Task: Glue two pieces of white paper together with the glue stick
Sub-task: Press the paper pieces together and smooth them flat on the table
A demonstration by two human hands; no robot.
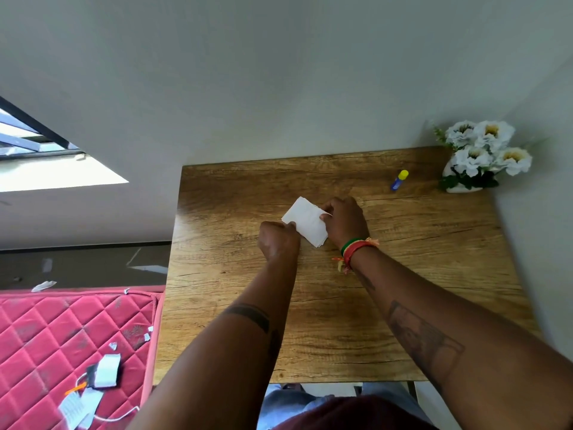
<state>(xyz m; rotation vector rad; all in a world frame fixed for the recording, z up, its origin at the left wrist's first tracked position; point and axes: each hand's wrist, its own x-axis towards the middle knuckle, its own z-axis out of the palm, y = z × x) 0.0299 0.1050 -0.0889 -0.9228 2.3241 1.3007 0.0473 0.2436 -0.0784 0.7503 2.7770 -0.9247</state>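
Head view: looking down at a wooden table (403, 274), going from left to right.
Left hand (277, 240): it is curling shut and pinching the near left edge of the white paper (305, 221).
White paper: it is sitting in the middle of the table between both hands. I cannot tell if it is one piece or two in a stack.
Right hand (344, 220): its fingertips are pinching the far right edge of the paper.
Glue stick (399, 180): it is standing far off, near the flowers (483, 150), with its yellow cap on.
Danger: the pieces may be sliding crooked if one hand is letting go to reach for the glue.
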